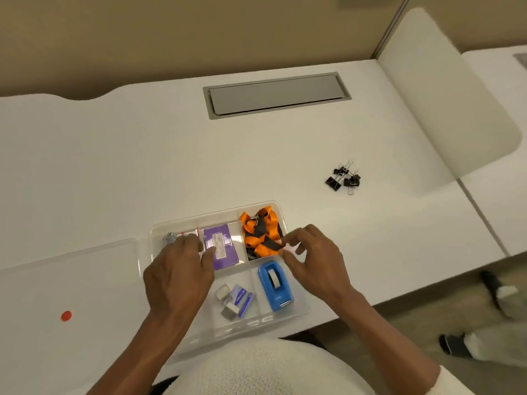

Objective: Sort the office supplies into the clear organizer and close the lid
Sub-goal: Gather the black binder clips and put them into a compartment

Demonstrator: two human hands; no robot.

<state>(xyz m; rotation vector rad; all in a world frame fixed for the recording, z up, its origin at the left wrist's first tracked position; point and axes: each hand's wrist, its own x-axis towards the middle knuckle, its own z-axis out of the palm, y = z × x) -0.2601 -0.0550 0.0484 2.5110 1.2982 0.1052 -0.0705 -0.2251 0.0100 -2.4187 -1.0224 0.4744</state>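
The clear organizer sits at the desk's near edge, with its clear lid lying flat to its left. Inside are an orange lanyard, a purple box, a blue tape dispenser, staple boxes and small items at the back left. My left hand lies palm down over the back-left compartment, fingertips curled onto the small items and thumb on the purple box. My right hand is at the right rim beside the lanyard. A pale patch shows between its thumb and forefinger.
Several black binder clips lie loose on the white desk, to the right and beyond the organizer. A grey cable hatch is set into the desk farther back. A red dot shows at the near left.
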